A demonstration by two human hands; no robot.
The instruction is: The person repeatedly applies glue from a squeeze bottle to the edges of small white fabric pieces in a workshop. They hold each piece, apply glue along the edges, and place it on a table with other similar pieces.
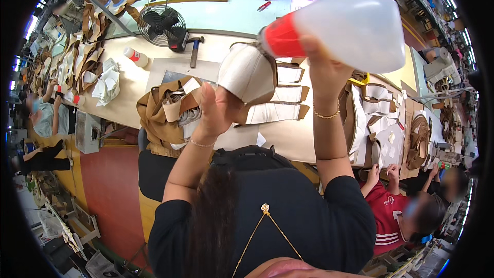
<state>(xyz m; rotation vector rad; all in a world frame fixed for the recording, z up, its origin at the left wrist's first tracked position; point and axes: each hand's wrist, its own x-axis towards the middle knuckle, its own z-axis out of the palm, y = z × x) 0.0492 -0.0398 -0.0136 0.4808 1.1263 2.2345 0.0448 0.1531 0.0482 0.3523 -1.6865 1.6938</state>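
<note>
My left hand [218,113] supports a curved piece [248,74] with a white lining and brown edges, thumb raised beside it and the fingers partly hidden beneath. In my right hand [325,69] is a translucent plastic bottle [355,31] with a red top, tilted so that its dark tip meets the upper edge of the curved piece. Under and beside the piece, several flat white-and-brown strips [280,113] lie on the table. A heap of brown material [167,108] rests by my left forearm.
Beyond my hands are a black fan [160,24], a hammer [195,51] and a smaller white-and-red bottle [135,56]. White scraps [107,83] lie to the left. On the right, a person in a red shirt [383,216] handles pieces at the same table.
</note>
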